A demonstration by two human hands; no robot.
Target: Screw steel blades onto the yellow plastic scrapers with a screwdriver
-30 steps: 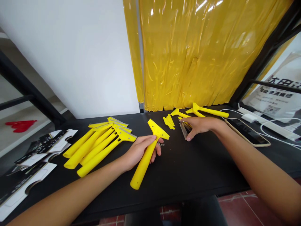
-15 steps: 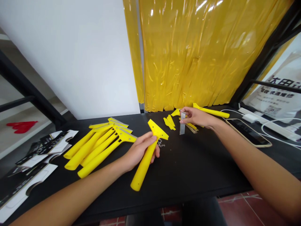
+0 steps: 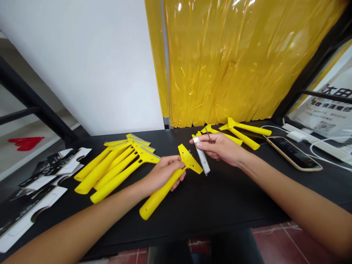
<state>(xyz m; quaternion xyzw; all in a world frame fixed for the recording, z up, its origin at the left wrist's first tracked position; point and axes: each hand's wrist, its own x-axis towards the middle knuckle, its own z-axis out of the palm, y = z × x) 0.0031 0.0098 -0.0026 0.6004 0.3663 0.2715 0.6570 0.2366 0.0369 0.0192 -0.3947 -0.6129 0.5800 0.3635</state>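
Yellow handle: (image 3: 164,191) tilting above the table's middle, flat head turning up and right, probably so the holes are staying uncovered.
Left hand: (image 3: 165,170) fingers closing round the neck below the head, thumb on top, likely steadying it.
Metal blade: (image 3: 202,158) hanging slantwise just beside the head; contact, cannot tell.
Right hand: (image 3: 220,147) thumb and fingers pinching the blade's upper end, apparently leaving its lower length free; a thin rod (image 3: 208,135) is sticking up from the same hand, grip on it unclear.
Scraper pile: (image 3: 117,183) overlapping at left, heads pointing away, perhaps for keeping blade edges off the near side.
Loose handles: (image 3: 251,129) lying at back right, seemingly within reach.
Table: (image 3: 214,209) black, bearing printed cards (image 3: 52,179) at left, a phone (image 3: 294,152) and power strip (image 3: 316,139) at right.
Room: yellow plastic sheet (image 3: 209,73) and white panel (image 3: 96,66) standing behind; red floor tiles (image 3: 291,244) showing below.
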